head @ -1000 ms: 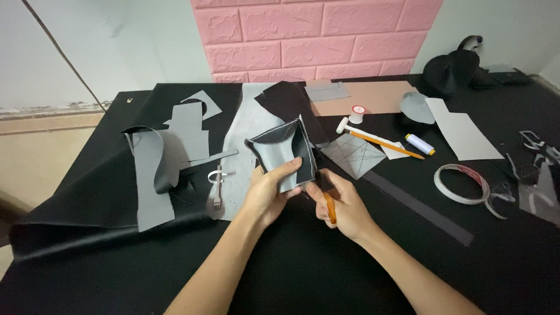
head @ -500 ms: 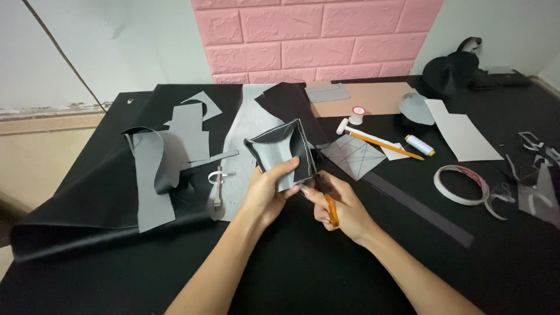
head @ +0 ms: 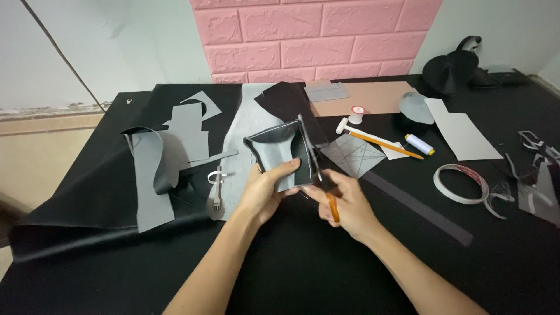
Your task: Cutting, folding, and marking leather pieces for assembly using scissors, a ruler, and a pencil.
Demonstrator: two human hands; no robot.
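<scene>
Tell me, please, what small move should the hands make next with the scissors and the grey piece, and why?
Probably close the scissors for one more short snip. The right hand holds their orange handles, and the blades stand upright along the right edge of the folded grey leather piece, which the left hand grips from below. The edge seems only partly trimmed.

Two hands [head: 265,189]; one pair of scissors [head: 318,169]; one tape roll [head: 461,183]; two thread spools [head: 420,144]; one hammer [head: 379,140].

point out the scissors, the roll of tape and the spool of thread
scissors [head: 318,169]: head view, on the blades beside the grey piece
roll of tape [head: 461,184]: head view, on its near rim
spool of thread [head: 419,143]: head view, on its white middle
</scene>
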